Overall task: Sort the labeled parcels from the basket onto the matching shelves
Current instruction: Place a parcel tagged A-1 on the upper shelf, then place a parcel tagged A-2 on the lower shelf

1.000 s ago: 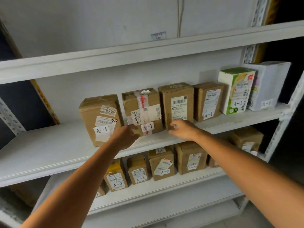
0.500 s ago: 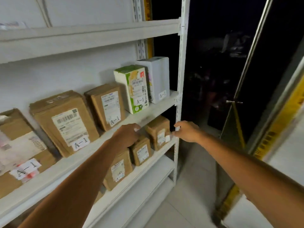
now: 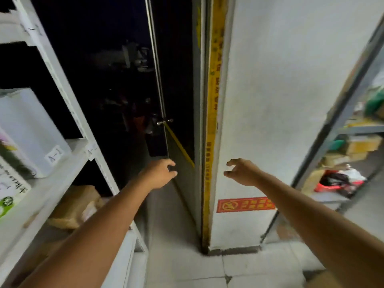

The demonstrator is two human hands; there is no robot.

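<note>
While fingers curl empty, white parcel well left; label perhaps A-1.

The shelf rack on the left was white. Its box was white, with a white label lettered in black; the carton nearer was green and white, and the parcel below was brown. The wall was white, edged by a yellow strip with red characters. Its sign was red with yellow characters. The floor was pale grey tile.
</note>
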